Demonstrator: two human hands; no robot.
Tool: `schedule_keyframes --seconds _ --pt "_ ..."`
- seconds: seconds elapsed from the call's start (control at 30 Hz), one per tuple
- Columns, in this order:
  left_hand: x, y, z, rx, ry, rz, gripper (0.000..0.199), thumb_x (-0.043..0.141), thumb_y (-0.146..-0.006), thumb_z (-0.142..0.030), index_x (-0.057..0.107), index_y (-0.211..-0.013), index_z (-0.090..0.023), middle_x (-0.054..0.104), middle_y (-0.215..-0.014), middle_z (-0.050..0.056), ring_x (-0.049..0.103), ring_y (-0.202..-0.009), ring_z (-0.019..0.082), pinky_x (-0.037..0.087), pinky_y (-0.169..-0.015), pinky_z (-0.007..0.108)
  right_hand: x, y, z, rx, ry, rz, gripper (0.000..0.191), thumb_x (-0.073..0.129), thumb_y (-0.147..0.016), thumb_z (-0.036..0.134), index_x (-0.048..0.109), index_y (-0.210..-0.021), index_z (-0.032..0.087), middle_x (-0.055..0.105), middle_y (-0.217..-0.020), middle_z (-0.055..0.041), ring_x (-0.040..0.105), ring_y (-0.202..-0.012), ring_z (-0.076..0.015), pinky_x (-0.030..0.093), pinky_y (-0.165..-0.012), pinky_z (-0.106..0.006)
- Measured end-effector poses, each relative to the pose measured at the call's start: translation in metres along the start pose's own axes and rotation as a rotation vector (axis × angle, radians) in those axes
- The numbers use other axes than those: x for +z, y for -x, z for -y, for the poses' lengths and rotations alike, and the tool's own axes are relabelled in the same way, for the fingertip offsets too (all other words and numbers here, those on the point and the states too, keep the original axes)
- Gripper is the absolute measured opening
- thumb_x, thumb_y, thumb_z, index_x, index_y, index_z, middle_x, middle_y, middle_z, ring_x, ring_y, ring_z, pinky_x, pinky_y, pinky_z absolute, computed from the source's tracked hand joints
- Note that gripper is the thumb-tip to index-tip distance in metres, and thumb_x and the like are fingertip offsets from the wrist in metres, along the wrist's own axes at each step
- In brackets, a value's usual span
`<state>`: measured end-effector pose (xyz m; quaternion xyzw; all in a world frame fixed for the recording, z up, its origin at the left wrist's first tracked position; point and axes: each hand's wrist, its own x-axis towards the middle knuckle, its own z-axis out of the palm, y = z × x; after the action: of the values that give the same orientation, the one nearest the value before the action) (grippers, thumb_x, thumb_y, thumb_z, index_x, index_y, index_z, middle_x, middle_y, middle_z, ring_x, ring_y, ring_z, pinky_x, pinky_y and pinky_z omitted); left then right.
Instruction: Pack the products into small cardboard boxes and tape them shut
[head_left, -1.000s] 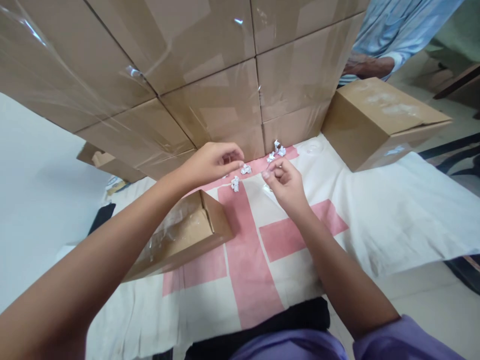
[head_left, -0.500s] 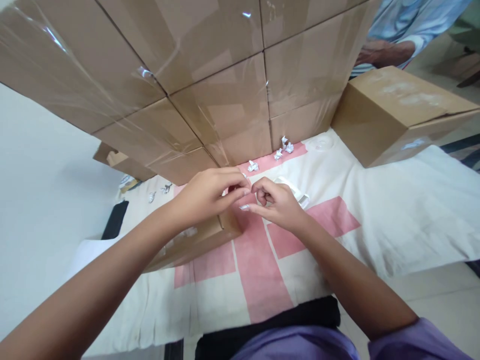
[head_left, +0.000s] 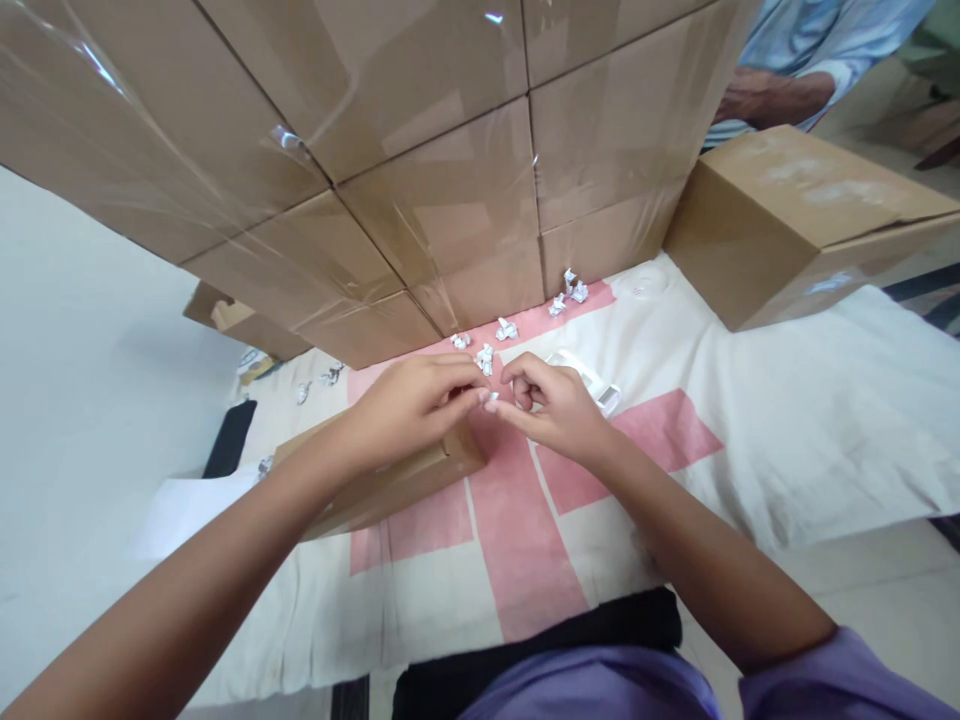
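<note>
Our left hand [head_left: 420,400] is pinching a small, white, paper-like scrap [head_left: 493,397] near the brown, rectangular cardboard box [head_left: 450,470]; whether our right hand [head_left: 555,400] is gripping, we cannot tell. We should be keeping pressure light.

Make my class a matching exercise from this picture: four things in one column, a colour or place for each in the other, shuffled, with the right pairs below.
1. scrap
2. cloth
3. stacked boxes
4. white device

A. brown
B. partly hidden by the right hand
C. at the fingertips of the right hand and left hand
D. pink and off-white

Pairs: 1-C, 2-D, 3-A, 4-B
</note>
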<state>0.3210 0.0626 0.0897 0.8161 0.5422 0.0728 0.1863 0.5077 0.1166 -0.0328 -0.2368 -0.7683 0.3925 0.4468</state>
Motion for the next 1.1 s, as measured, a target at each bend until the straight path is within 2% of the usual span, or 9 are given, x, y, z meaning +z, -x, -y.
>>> schedule_keyframes --seconds 0.17,0.33,0.43,0.5,0.6,0.67,0.77,0.9,1.1 --pt "0.003 0.002 0.002 -0.065 -0.022 -0.116 0.028 0.044 -0.102 -0.033 0.062 -0.085 -0.020 0.064 -0.082 0.001 0.059 -0.076 0.016 0.041 -0.069 0.028 -0.004 -0.001 -0.002 -0.046 -0.032 0.011 0.036 0.080 -0.082 0.048 0.058 -0.100 0.026 0.047 -0.065 0.0075 0.040 -0.054 -0.0099 0.035 -0.056 -0.025" --pt "0.004 0.009 0.002 -0.055 -0.051 -0.036 0.033 0.043 -0.104 -0.041 0.067 -0.090 -0.023 0.070 -0.091 0.002 0.063 -0.082 0.017 0.043 -0.072 0.028 0.000 0.001 0.000 -0.104 -0.082 -0.037 0.021 0.071 -0.092 0.036 0.062 -0.108 0.027 0.045 -0.064 0.0079 0.036 -0.051 -0.0092 0.033 -0.053 -0.025" --pt "0.006 0.012 0.003 -0.054 -0.027 -0.031 0.034 0.044 -0.104 -0.044 0.068 -0.090 -0.024 0.071 -0.089 0.002 0.063 -0.082 0.018 0.043 -0.072 0.028 0.003 0.002 0.003 -0.155 -0.055 -0.021 0.007 0.066 -0.094 0.030 0.066 -0.100 0.026 0.051 -0.066 0.0056 0.038 -0.052 -0.0093 0.034 -0.053 -0.025" --pt "0.006 0.013 0.003 -0.054 0.015 -0.032 0.035 0.044 -0.105 -0.044 0.068 -0.090 -0.023 0.070 -0.087 0.001 0.062 -0.080 0.017 0.042 -0.071 0.028 0.004 0.003 0.005 -0.160 -0.065 -0.011 0.004 0.064 -0.096 0.027 0.067 -0.094 0.025 0.056 -0.068 0.0043 0.038 -0.052 -0.0087 0.034 -0.053 -0.025" --pt "0.005 0.015 0.002 -0.055 0.098 -0.038 0.037 0.042 -0.106 -0.045 0.069 -0.092 -0.023 0.070 -0.089 0.000 0.061 -0.081 0.015 0.043 -0.073 0.027 0.005 0.002 0.008 -0.118 -0.118 -0.019 0.007 0.064 -0.096 0.026 0.066 -0.090 0.023 0.053 -0.066 0.0050 0.036 -0.051 -0.0076 0.033 -0.051 -0.024" --pt "0.005 0.017 0.001 -0.054 0.133 -0.042 0.032 0.047 -0.104 -0.045 0.070 -0.096 -0.024 0.070 -0.091 0.000 0.061 -0.080 0.014 0.044 -0.072 0.026 0.005 0.002 0.010 -0.091 -0.168 -0.034 0.008 0.065 -0.095 0.027 0.065 -0.089 0.022 0.049 -0.065 0.0060 0.035 -0.050 -0.0069 0.031 -0.049 -0.023" --pt "0.005 0.020 0.000 -0.039 0.126 -0.077 0.022 0.055 -0.101 -0.039 0.071 -0.097 -0.024 0.070 -0.092 -0.002 0.060 -0.079 0.013 0.043 -0.071 0.024 0.007 0.003 0.010 -0.037 -0.257 -0.028 0.011 0.066 -0.094 0.029 0.061 -0.089 0.021 0.045 -0.063 0.0074 0.035 -0.050 -0.0060 0.029 -0.048 -0.022" --pt "0.005 0.022 -0.001 -0.013 0.090 -0.107 0.021 0.054 -0.102 -0.034 0.070 -0.094 -0.023 0.069 -0.089 -0.003 0.060 -0.078 0.011 0.042 -0.072 0.024 0.007 0.004 0.010 0.064 -0.346 0.024 0.015 0.067 -0.094 0.030 0.056 -0.090 0.021 0.045 -0.064 0.0077 0.037 -0.051 -0.0064 0.029 -0.047 -0.021" --pt "0.006 0.023 -0.003 0.018 0.001 -0.094 0.019 0.053 -0.101 -0.027 0.070 -0.094 -0.021 0.070 -0.089 -0.002 0.061 -0.079 0.013 0.041 -0.074 0.025 0.005 0.002 0.012 0.022 -0.326 0.081 0.007 0.064 -0.094 0.026 0.062 -0.093 0.019 0.046 -0.066 0.0067 0.036 -0.051 -0.0058 0.030 -0.047 -0.020"
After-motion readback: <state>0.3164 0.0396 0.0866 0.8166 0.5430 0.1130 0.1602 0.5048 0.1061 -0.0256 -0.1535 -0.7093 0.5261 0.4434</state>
